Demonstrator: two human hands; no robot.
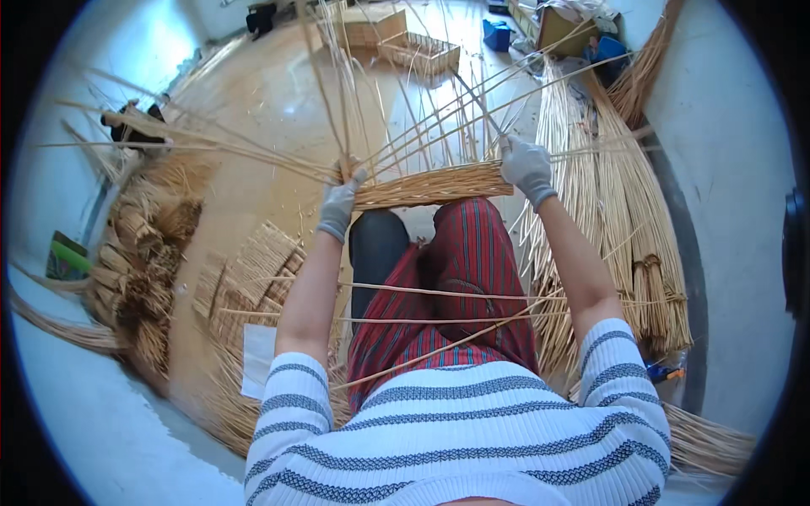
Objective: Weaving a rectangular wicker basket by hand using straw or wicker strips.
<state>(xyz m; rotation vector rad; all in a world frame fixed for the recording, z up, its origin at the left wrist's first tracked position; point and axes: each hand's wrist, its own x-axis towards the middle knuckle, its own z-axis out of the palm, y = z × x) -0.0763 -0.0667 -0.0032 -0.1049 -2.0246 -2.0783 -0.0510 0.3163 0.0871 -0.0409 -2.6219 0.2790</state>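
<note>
A narrow woven wicker panel lies level across the front of my knees, with long loose canes fanning out from it. My left hand, in a grey glove, is closed round the panel's left end and the canes rising there. At the opposite end is my right hand, also gloved, with its fingers closed. A thin dark grey rod runs up and away from that hand's fingers. Whether the right hand also grips the panel's edge cannot be made out.
Long pale cane bundles lie on the right. Woven pieces and brown bundles are on the left. Several loose canes cross my lap. An openwork basket and a blue container stand at the back.
</note>
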